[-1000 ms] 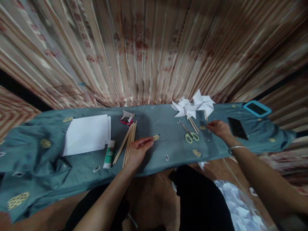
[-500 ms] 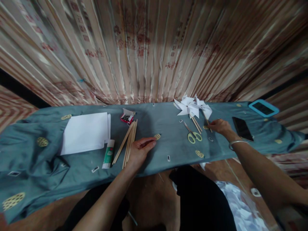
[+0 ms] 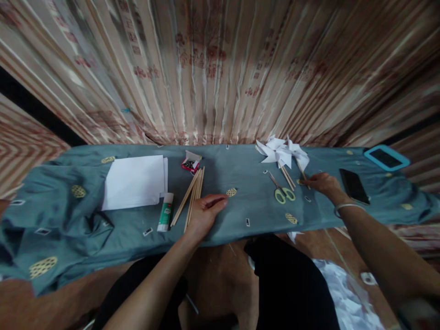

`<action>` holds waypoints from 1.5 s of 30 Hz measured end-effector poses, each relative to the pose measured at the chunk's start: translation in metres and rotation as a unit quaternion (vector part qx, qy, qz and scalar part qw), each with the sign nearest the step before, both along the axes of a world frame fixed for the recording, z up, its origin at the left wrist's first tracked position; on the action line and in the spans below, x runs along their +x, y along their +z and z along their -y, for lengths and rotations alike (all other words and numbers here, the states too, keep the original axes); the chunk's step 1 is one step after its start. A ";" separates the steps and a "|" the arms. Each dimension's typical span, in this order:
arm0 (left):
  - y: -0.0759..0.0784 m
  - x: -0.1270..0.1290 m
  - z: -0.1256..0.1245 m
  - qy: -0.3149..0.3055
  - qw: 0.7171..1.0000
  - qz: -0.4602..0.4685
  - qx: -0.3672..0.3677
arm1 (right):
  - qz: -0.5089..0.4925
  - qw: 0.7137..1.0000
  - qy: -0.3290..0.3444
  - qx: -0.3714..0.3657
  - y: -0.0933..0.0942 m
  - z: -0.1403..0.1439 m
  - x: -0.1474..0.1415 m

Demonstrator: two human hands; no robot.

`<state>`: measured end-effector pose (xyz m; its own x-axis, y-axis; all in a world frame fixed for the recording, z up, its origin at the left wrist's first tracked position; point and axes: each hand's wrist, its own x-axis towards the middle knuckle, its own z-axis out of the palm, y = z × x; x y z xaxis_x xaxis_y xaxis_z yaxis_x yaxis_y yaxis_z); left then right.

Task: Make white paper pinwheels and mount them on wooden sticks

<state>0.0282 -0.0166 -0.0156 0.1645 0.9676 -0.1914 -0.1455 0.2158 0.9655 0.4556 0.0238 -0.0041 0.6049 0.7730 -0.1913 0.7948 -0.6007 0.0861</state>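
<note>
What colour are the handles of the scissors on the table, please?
The scissors have pale yellow-green handles, shown in the head view, the only one.

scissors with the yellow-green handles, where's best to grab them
Probably by the handle loops of the yellow-green-handled scissors. They lie flat on the teal cloth with the loops toward the person and the blades pointing away, so come from the near side; the right hand is nearest.

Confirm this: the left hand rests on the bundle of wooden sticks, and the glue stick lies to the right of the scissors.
Wrong on one point. In the head view the glue stick lies far to the left of the scissors, beside the white paper. The left hand does rest on the bundle of wooden sticks.
</note>
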 end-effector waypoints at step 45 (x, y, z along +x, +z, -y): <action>0.002 0.003 0.000 -0.003 1.000 -0.026 0.007 | 0.063 0.998 0.023 -0.010 0.004 0.011 0.011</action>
